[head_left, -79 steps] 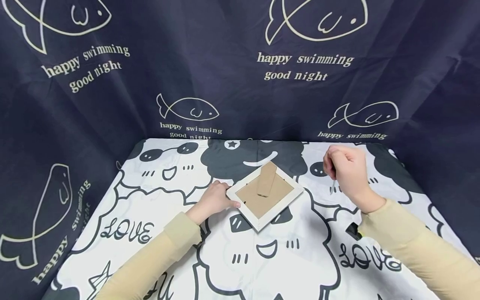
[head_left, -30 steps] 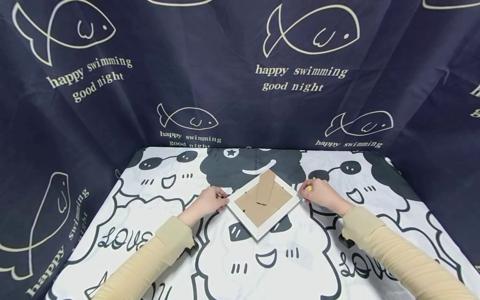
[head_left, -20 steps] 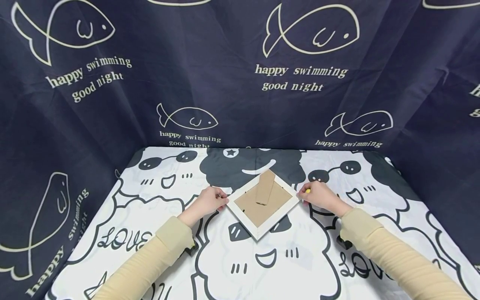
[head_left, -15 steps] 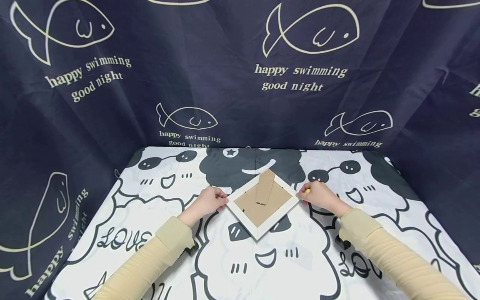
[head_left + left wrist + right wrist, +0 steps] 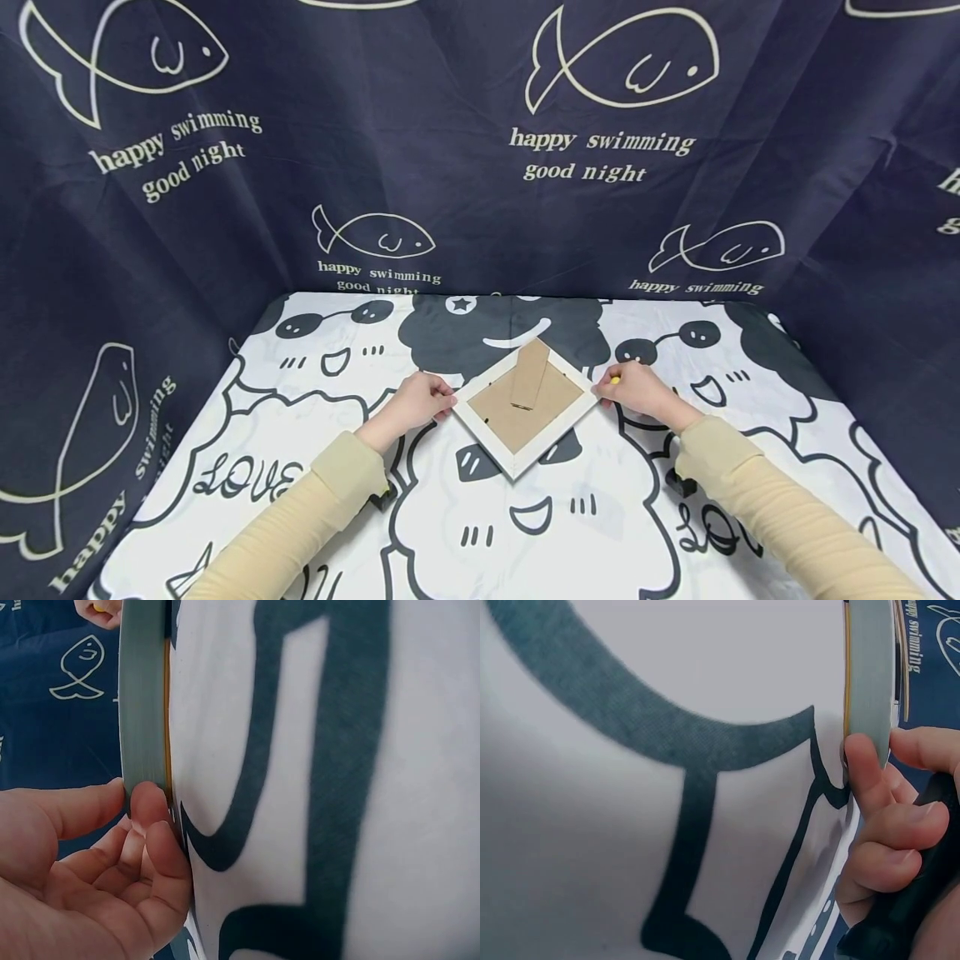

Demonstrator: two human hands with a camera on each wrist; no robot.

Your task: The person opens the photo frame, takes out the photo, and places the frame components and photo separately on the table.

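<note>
A white picture frame (image 5: pixel 553 431) lies face down on the cloth, one corner toward me. Its brown backing board (image 5: pixel 501 410) and brown easel stand (image 5: pixel 530 375) face up. At the left corner my left hand (image 5: pixel 412 406) pinches the frame's edge (image 5: pixel 145 705) between thumb and fingertips. My right hand (image 5: pixel 639 390) pinches the opposite corner, thumb and a finger on the side (image 5: pixel 870 675). Held in that palm by the other fingers is a black handle (image 5: pixel 904 907), apparently a screwdriver's; its yellow part (image 5: pixel 616 381) shows in the head view. Its tip is hidden.
The table carries a white cloth (image 5: pixel 540 554) with black cartoon sheep and lettering. A dark blue curtain (image 5: pixel 480 192) with fish drawings hangs behind and at the sides. Dark wrist devices (image 5: pixel 681 483) show below the sleeves.
From a raised position at right, my right hand has come down to the frame's right corner and grips it. My left hand has shifted its grip at the left corner. Recently, almost nothing moves.
</note>
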